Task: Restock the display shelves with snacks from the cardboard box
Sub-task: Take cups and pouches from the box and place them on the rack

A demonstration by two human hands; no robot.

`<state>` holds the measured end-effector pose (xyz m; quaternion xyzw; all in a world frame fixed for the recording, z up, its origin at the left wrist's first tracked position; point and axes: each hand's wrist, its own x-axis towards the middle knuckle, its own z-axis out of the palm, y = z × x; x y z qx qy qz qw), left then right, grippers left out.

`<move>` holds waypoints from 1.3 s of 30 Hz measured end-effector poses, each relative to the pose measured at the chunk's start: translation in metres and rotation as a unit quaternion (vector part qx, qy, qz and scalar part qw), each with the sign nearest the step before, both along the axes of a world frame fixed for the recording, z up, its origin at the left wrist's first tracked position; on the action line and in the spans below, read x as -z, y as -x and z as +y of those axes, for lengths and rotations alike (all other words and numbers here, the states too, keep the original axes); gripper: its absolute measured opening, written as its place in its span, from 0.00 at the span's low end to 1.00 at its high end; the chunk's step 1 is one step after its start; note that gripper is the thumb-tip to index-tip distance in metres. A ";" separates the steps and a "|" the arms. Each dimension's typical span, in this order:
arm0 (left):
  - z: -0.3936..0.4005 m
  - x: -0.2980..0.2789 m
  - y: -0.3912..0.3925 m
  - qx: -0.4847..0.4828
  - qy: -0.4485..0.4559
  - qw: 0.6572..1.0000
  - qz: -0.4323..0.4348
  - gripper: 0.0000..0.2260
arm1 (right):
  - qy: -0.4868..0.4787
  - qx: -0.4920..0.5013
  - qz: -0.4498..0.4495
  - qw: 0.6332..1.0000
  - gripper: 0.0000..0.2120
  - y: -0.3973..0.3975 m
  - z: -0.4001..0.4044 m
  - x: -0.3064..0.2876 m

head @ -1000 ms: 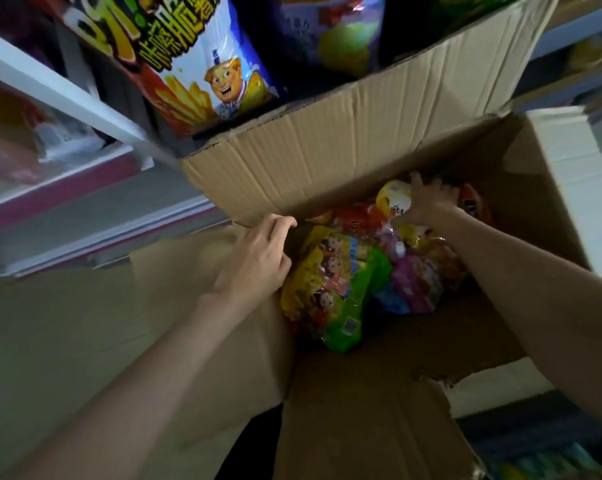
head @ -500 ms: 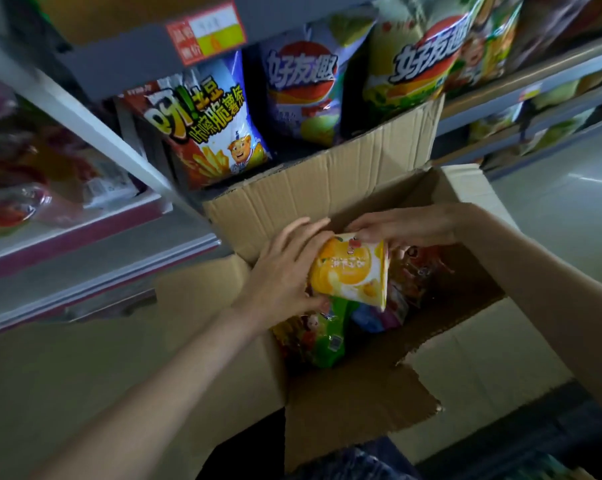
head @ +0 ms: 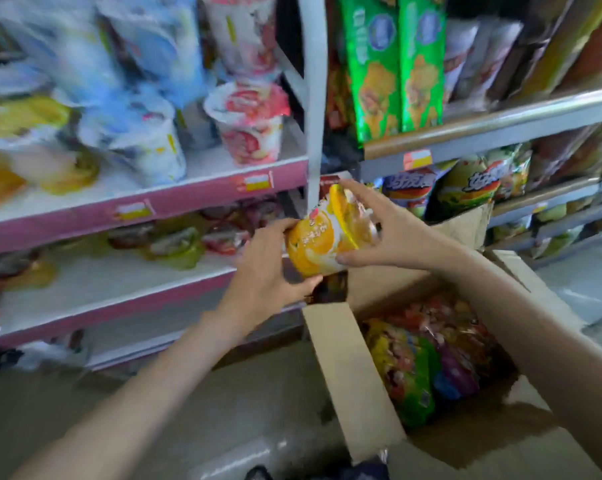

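Cardboard box [head: 358, 386] is seen open at lower right, snack bags [head: 427, 362] inside. Above its rim, an orange snack cup [head: 322, 242] is gripped by the left hand [head: 268, 271] from below and the right hand [head: 389, 230] at its top. Pink shelves [head: 175, 199] are stocked behind, blurred.
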<state>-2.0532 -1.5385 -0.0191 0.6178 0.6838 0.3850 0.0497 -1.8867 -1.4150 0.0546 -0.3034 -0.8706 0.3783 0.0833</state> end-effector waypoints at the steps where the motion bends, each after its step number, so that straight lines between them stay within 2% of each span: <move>1: -0.015 -0.013 0.020 -0.004 -0.022 1.000 0.019 0.30 | -0.040 -0.014 0.014 0.999 0.46 0.019 -0.013 -0.015; 4: -0.053 -0.047 0.078 -0.081 -0.093 0.990 0.063 0.22 | -0.115 -0.045 0.065 0.990 0.45 0.072 -0.046 -0.057; 9: -0.088 -0.086 0.147 -0.193 -0.154 0.957 0.154 0.21 | -0.171 -0.031 0.136 0.975 0.41 0.144 -0.070 -0.102; 12: -0.093 -0.097 0.181 -0.241 -0.121 0.946 0.179 0.23 | -0.221 -0.001 0.157 0.963 0.37 0.190 -0.073 -0.115; 17: -0.093 -0.092 0.213 -0.257 0.019 0.948 0.188 0.24 | -0.260 0.033 0.141 0.955 0.29 0.242 -0.071 -0.103; 19: -0.094 -0.084 0.219 -0.249 0.021 0.946 0.207 0.25 | -0.278 0.039 0.154 0.947 0.29 0.248 -0.071 -0.097; 22: -0.096 -0.078 0.212 -0.245 -0.029 0.949 0.198 0.23 | -0.324 0.023 0.158 0.932 0.31 0.249 -0.073 -0.093; 25: -0.095 -0.074 0.188 -0.204 -0.090 0.957 0.186 0.22 | -0.326 0.006 0.149 0.934 0.35 0.219 -0.065 -0.086; 28: -0.088 -0.057 0.152 -0.145 -0.126 0.964 0.183 0.19 | -0.282 -0.003 0.078 0.956 0.26 0.151 -0.043 -0.069; 32: -0.066 -0.011 0.086 -0.036 -0.058 0.978 0.197 0.19 | -0.176 0.002 -0.077 0.981 0.11 0.041 -0.016 -0.022; 36: -0.032 0.031 0.020 0.058 0.014 0.983 0.174 0.21 | -0.109 0.052 -0.177 0.977 0.10 -0.048 0.013 0.030; 39: 0.000 0.056 -0.027 0.088 0.083 0.983 0.136 0.20 | -0.051 0.036 -0.277 0.959 0.13 -0.103 0.047 0.089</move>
